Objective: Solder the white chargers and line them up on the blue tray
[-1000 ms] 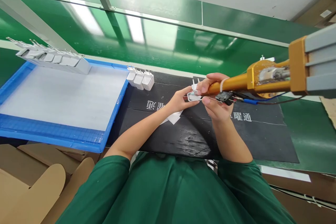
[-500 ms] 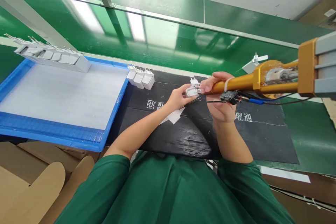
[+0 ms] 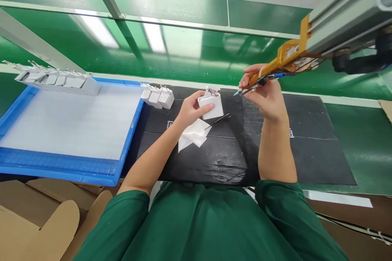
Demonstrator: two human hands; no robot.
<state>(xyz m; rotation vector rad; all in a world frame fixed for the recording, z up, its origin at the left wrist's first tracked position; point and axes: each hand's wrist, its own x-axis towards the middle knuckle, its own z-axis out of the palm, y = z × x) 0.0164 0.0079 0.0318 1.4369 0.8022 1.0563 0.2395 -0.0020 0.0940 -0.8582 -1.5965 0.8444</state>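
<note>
My left hand [image 3: 190,108] is closed round a white charger plug [image 3: 211,105] and holds it just above the black mat [image 3: 306,147]. A white cloth [image 3: 193,134] hangs under that hand. My right hand [image 3: 266,91] grips the gold handle of a hanging tool [image 3: 277,65], raised to the right of the plug. The tool's thin tip [image 3: 237,93] points left, a short way clear of the plug. A thin dark tweezer-like piece [image 3: 219,120] lies on the mat below the plug.
A blue tray [image 3: 61,167] with a white liner lies at the left, and a row of white plugs [image 3: 55,80] stands along its far edge. Three more plugs [image 3: 157,96] stand beside the tray. A green conveyor [image 3: 183,53] runs behind. Cardboard [image 3: 36,220] sits bottom left.
The tool tip has come off the plug as my right hand lifted up and right. My left hand has drawn the plug down and left, and the view has tilted.
</note>
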